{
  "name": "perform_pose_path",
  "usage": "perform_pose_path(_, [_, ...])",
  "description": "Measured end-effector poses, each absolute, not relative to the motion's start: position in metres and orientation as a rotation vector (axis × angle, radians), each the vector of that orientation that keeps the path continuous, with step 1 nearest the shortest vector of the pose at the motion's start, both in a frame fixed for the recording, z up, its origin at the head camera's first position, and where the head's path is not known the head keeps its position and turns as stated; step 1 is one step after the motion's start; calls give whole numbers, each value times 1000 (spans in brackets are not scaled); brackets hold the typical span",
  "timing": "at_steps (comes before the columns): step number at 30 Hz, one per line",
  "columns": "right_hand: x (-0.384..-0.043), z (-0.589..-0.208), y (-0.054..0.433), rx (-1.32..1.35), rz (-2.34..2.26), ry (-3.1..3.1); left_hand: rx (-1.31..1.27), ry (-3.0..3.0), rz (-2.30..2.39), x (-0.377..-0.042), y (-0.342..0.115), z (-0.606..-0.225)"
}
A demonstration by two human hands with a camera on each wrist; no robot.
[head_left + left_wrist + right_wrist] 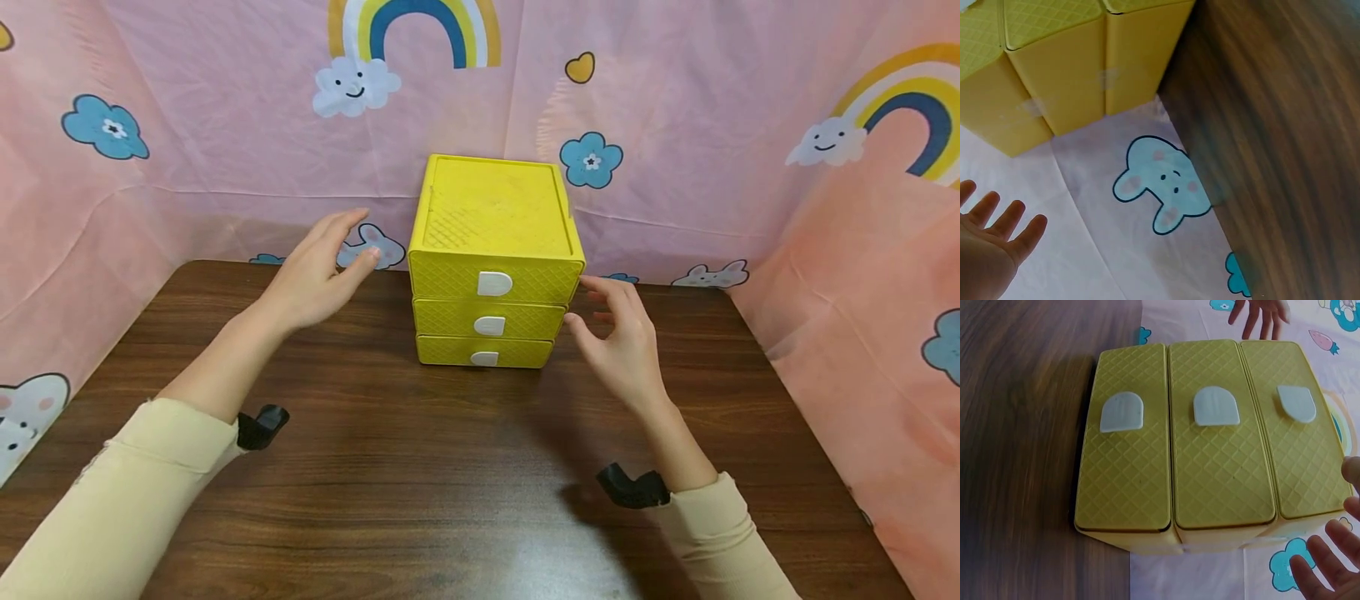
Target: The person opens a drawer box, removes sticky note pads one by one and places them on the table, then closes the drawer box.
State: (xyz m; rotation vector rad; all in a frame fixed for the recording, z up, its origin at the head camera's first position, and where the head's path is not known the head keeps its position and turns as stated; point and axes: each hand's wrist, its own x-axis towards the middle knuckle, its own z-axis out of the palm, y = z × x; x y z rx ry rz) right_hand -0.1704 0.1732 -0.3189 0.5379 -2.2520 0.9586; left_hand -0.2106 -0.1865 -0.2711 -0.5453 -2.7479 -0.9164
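Yellow drawer unit (497,250) between two spread hands.
The left hand (315,277), fingers extended, is apart from the unit's left side; the unit stands near the table's (375,467) back edge, close to the printed cloth (660,92), with tabletop reaching forward and to both sides; the right hand (624,346), fingers loosely parted, is at its right edge, contact unclear. Both wrist views crop the unit or hands.
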Motion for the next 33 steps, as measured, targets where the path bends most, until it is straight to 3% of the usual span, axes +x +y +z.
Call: perform_pose_path(33, [-175, -315, 122, 590, 999, -2168, -493, -2736, -1171, -241, -142, -248])
